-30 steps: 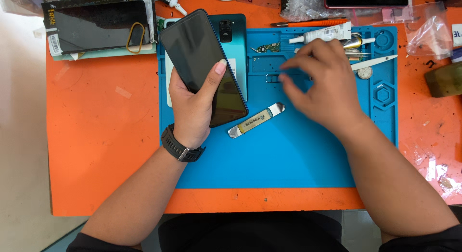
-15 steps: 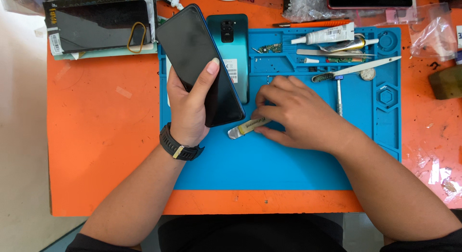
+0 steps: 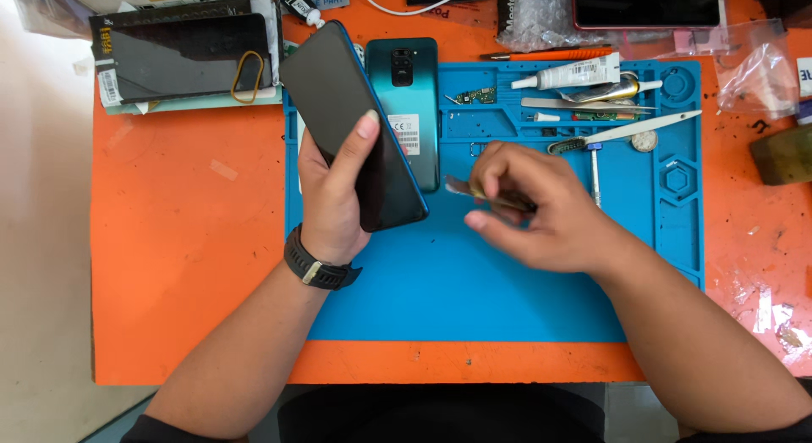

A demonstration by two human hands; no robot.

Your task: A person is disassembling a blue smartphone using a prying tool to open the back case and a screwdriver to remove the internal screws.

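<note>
Left hand: your left hand (image 3: 334,202) gripped the black slab-shaped smartphone (image 3: 353,126), screen side up and tilted, fingers (image 3: 365,128) clamped around its edges; a dark wristwatch (image 3: 317,269) sat on that wrist.
Phone position: you held it above the left part of the blue silicone repair mat (image 3: 474,291), much as in the earlier frames, only a little lower over the mat.
Right hand: your right hand (image 3: 541,210) had closed its fingers on the flat metal pry tool (image 3: 463,187), whose tip stuck out to the left of them.
Change in tool: half a second before, that tool lay flat on the mat under your reaching hand; now it was lifted and pinched.
Change in hand: a second before, your right hand was up among the small parts at the top of the mat.
Beside the phone: a teal phone back cover (image 3: 406,104) lay flat on the mat, just right of the held phone and partly overlapped by it.
Tray area: a white glue tube (image 3: 568,73) and long metal tweezers (image 3: 630,132) rested at the mat's top right.
Counter: the orange counter (image 3: 186,257) carried the mat.
</note>
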